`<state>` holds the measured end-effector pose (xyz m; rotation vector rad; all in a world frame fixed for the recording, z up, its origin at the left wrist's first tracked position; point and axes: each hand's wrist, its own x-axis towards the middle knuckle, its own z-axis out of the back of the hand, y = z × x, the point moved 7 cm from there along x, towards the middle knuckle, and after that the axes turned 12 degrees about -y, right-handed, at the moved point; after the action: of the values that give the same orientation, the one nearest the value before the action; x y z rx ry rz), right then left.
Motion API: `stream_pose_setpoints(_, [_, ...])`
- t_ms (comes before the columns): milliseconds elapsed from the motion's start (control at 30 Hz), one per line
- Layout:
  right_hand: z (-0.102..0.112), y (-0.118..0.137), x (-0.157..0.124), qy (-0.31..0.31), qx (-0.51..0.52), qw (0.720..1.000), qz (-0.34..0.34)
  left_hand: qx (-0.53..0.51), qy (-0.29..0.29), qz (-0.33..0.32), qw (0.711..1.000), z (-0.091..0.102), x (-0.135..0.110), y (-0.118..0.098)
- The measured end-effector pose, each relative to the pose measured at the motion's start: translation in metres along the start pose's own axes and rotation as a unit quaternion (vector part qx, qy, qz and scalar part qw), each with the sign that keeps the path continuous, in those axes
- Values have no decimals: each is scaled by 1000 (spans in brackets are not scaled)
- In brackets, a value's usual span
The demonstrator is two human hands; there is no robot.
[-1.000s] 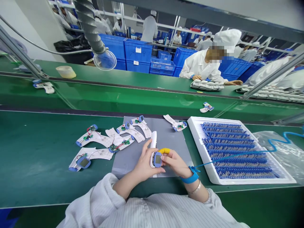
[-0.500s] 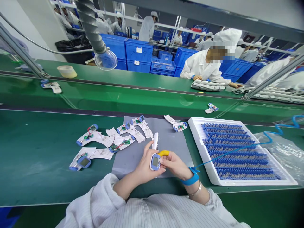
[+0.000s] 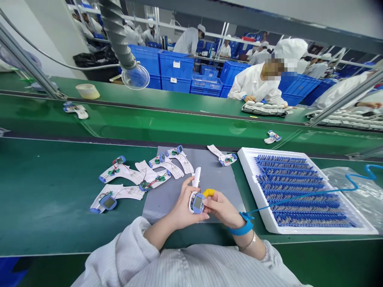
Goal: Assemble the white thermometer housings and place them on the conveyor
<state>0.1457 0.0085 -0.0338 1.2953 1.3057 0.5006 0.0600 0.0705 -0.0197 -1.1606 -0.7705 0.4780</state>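
A white thermometer-shaped device with a blue screen frame (image 3: 196, 194) is held over the grey mat (image 3: 215, 179), near the bench's front edge. My left hand (image 3: 182, 207) wraps around its body from the left. My right hand (image 3: 220, 207) pinches its blue head end; the forefinger wears a yellow finger cot (image 3: 208, 192). A blue wrist strap (image 3: 239, 229) with a coiled blue cord (image 3: 314, 192) sits on my right wrist.
Several open white device halves with circuit boards (image 3: 140, 179) lie left of the mat and on it. A white tray of blue parts (image 3: 299, 191) stands at right, clear plastic bag (image 3: 362, 187) beyond. Green conveyor (image 3: 179, 123) carries single devices; a person works opposite.
The device in my hands has tilted slightly and my fingers have shifted on its head. Loose devices on the conveyor have drifted to the right.
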Motion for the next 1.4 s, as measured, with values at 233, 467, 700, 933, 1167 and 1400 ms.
stream_pose_setpoints(233, [1,-4,-3,16,6,1000,-5,51,10,-72,996,-7,-4,-9])
stream_pose_setpoints(467, [-1,-7,-4,16,26,1000,-2,10,41,-36,998,-8,-4,-4])
stream_pose_setpoints(700, [-1,-8,-3,-9,35,999,-4,-14,57,-2,998,-10,-3,0])
stream_pose_setpoints(933, [2,-6,-2,-32,-1,999,-13,-35,50,28,998,-8,-1,2])
stream_pose_setpoints(1167, [8,-12,0,-17,-29,999,-12,2,88,56,995,-11,-2,3])
stream_pose_setpoints(1400, [8,-19,-5,-13,46,998,-36,32,92,-5,995,-16,-6,0])
